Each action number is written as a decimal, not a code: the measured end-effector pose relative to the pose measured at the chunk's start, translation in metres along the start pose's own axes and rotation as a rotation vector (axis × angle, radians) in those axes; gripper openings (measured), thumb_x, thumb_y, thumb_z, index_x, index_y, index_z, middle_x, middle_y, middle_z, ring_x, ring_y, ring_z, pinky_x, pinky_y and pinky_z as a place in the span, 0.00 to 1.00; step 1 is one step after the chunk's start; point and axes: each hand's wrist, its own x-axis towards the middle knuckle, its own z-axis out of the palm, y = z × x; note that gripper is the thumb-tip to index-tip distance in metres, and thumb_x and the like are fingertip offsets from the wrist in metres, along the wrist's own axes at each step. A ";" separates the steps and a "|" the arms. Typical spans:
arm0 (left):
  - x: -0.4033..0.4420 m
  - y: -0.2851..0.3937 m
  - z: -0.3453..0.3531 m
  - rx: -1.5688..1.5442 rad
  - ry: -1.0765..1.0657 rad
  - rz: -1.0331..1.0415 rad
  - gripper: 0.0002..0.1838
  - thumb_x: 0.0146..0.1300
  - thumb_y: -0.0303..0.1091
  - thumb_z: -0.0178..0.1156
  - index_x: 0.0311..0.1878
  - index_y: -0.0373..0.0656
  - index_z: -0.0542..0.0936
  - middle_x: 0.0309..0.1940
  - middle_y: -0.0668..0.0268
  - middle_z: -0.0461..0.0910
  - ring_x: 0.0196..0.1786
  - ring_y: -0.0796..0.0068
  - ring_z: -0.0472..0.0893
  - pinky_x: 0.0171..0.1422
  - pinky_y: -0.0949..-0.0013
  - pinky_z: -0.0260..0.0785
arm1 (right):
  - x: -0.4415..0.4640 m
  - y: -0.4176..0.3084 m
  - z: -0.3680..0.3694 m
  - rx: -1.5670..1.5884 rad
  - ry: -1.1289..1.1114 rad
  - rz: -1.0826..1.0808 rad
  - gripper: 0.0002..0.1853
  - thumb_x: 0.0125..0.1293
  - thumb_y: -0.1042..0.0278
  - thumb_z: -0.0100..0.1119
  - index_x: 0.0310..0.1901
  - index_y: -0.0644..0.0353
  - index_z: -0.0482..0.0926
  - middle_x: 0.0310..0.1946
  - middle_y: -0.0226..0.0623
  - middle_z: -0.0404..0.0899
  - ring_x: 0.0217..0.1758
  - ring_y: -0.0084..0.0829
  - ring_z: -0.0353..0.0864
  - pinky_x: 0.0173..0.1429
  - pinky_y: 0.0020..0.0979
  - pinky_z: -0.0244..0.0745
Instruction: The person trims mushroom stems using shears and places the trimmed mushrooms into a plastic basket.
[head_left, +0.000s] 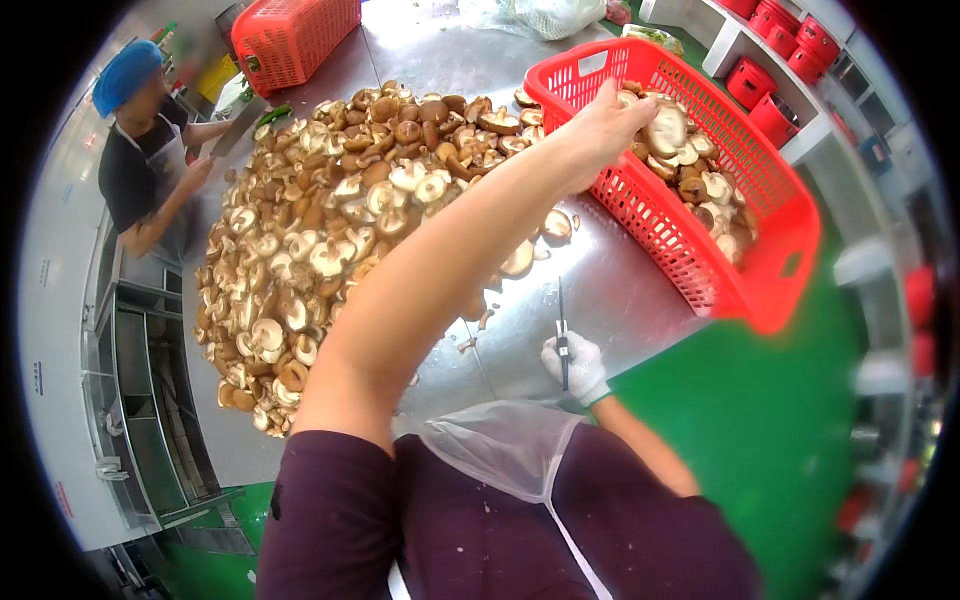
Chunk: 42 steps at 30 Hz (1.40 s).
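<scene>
My left arm reaches across the table to the red basket (pixel 640 205), where my bare left hand (pixel 610 125) is over the near rim. Its fingers look apart, beside a pale shiitake mushroom (pixel 668 132) lying on others in the basket; the palm side is partly hidden. My right hand (pixel 578 366), in a white glove, is closed around the dark handle of a small knife (pixel 562 345) at the table's near edge. The thin blade points away from me. A large heap of shiitake mushrooms (pixel 330 250) covers the table's left and middle, partly behind my left arm.
A second red basket (pixel 300 45) stands at the far left of the metal table (pixel 630 270). Across the left edge, a co-worker (pixel 150 150) in a blue cap holds a broad blade (pixel 240 125) near green vegetables (pixel 273 115). Red containers (pixel 770 115) fill shelves at right.
</scene>
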 end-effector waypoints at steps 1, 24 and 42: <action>0.020 -0.022 0.002 0.327 0.133 0.181 0.23 0.70 0.40 0.53 0.60 0.32 0.68 0.57 0.48 0.72 0.60 0.56 0.76 0.65 0.54 0.68 | 0.000 -0.003 -0.001 -0.034 0.017 -0.009 0.09 0.56 0.64 0.67 0.32 0.59 0.80 0.22 0.36 0.78 0.25 0.28 0.78 0.34 0.30 0.75; -0.149 -0.155 -0.138 0.945 0.179 0.015 0.08 0.60 0.37 0.56 0.38 0.44 0.77 0.42 0.61 0.77 0.38 0.68 0.78 0.39 0.63 0.72 | -0.001 0.012 0.004 -0.069 0.052 -0.005 0.09 0.55 0.65 0.66 0.34 0.60 0.81 0.24 0.38 0.81 0.26 0.27 0.81 0.36 0.29 0.76; -0.259 -0.103 -0.131 -0.617 0.368 -0.293 0.28 0.69 0.34 0.43 0.72 0.50 0.52 0.59 0.57 0.69 0.53 0.60 0.79 0.48 0.63 0.78 | 0.020 -0.143 0.010 -0.803 -0.369 -0.155 0.14 0.57 0.52 0.58 0.33 0.56 0.79 0.31 0.45 0.81 0.36 0.49 0.82 0.43 0.46 0.77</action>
